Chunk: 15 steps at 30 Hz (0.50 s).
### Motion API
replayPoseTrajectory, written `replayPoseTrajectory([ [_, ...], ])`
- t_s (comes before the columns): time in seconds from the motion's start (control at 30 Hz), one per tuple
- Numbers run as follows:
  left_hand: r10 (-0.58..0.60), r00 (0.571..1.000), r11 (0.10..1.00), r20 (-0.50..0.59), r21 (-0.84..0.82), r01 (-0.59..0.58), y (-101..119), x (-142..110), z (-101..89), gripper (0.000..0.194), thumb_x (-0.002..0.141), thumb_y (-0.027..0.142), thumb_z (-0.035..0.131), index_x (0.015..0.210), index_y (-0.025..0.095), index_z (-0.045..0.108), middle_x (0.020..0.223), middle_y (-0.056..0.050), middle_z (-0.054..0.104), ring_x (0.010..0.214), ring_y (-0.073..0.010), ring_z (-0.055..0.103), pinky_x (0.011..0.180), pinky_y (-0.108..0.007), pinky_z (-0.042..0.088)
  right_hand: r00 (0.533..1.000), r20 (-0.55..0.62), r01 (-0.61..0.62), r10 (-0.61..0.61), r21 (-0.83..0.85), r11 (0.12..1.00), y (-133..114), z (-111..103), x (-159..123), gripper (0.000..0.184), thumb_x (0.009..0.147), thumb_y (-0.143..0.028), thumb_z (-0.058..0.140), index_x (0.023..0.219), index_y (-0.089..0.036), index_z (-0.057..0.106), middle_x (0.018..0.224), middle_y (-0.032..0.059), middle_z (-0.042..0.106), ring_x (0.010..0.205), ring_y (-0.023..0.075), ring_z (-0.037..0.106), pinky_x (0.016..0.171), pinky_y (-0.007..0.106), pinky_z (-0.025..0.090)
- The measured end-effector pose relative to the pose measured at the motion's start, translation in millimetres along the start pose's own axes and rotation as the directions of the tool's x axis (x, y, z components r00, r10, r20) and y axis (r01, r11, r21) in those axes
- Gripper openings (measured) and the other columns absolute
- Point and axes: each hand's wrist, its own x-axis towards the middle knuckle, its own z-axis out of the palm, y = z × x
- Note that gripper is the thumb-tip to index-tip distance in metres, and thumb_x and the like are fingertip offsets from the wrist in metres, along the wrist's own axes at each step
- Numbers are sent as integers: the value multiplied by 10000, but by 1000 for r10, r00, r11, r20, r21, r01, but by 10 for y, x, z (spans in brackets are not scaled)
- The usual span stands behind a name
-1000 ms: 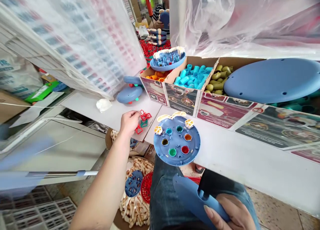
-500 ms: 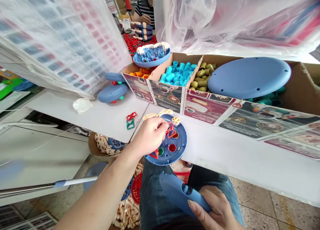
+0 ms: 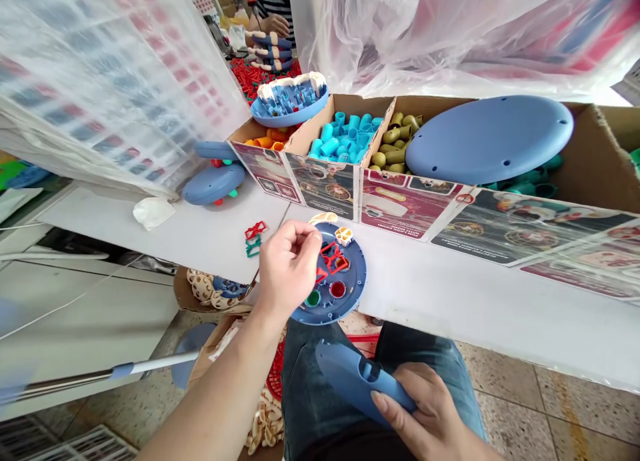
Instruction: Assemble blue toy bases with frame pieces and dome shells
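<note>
My left hand (image 3: 291,264) hovers over the left side of a round blue plastic shell (image 3: 354,294), its thumb and fingers pinched together. Whatever may be between those fingertips is hidden. Beside them, red plastic frame pieces (image 3: 336,259) rest inside the shell. A red cup (image 3: 337,289), a green cup (image 3: 313,298) and a cream wheel-like part (image 3: 344,235) also sit in it. Above my lap, my right hand (image 3: 427,407) grips another blue plastic shell (image 3: 350,381), tilted on edge, with a notch in its rim.
A divided cardboard box (image 3: 325,177) holds orange, turquoise, olive and teal parts, with a large blue shell (image 3: 490,141) across it. More shells (image 3: 214,184), a crumpled tissue (image 3: 153,212) and red and green frames (image 3: 254,239) lie left. A co-worker's hand (image 3: 276,25) shows behind.
My left hand has drawn a little left, away from the red frame piece at its fingertips, which now lies in the shell. My right hand still holds its shell. The view has shifted slightly.
</note>
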Motion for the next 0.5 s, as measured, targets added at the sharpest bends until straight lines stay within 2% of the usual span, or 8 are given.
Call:
replayPoseTrajectory([
  [0.07, 147, 984, 988, 98, 41, -151, -18, -81, -11, 99, 940, 203, 596, 854, 180, 640, 694, 24, 621, 589, -107, 554, 571, -231, 448, 1000, -17, -7, 7, 0, 1000, 3, 29, -17, 488, 1049, -521, 483, 679, -210, 552, 635, 14, 542, 563, 138, 493, 531, 263, 417],
  [0.17, 275, 892, 934, 358, 120, -336, -38, -203, -129, 79, 964, 175, 589, 928, 180, 659, 868, -15, 670, 797, -131, 641, 750, -253, 506, 1000, -24, 16, -16, -4, 1000, 0, 45, -3, 475, 1055, -500, 492, 680, -211, 529, 618, 0, 533, 543, 126, 474, 524, 264, 389],
  [0.23, 276, 858, 908, 434, 176, -381, -49, -258, -260, 100, 958, 189, 617, 1045, 185, 667, 1039, -49, 669, 986, -165, 651, 900, -291, 508, 998, -25, 63, -63, 7, 998, -4, 37, 42, 458, 1064, -457, 495, 677, -211, 495, 579, -27, 508, 512, 104, 460, 512, 252, 360],
  [0.3, 232, 858, 892, 458, 252, -375, -62, -285, -389, 211, 942, 240, 666, 1147, 195, 649, 1144, -65, 643, 1091, -193, 633, 968, -324, 498, 994, -32, 106, -105, 24, 994, -11, 28, 99, 449, 1075, -413, 485, 677, -208, 453, 547, -54, 476, 485, 80, 445, 508, 236, 340],
  [0.37, 173, 856, 882, 488, 311, -355, -73, -294, -481, 238, 934, 285, 689, 1153, 206, 642, 1178, -64, 631, 1104, -204, 632, 961, -339, 504, 992, -29, 123, -121, 40, 992, -20, 27, 147, 448, 1080, -394, 477, 678, -207, 416, 534, -70, 437, 470, 64, 430, 506, 222, 327],
  [0.5, 137, 813, 891, 567, 287, -351, -72, -287, -538, 74, 990, 221, 599, 1042, 212, 650, 1124, -35, 650, 1014, -166, 654, 899, -315, 517, 992, -9, 127, -127, 48, 991, -31, 47, 181, 444, 1074, -381, 488, 678, -209, 384, 538, -75, 388, 466, 60, 404, 502, 218, 312],
])
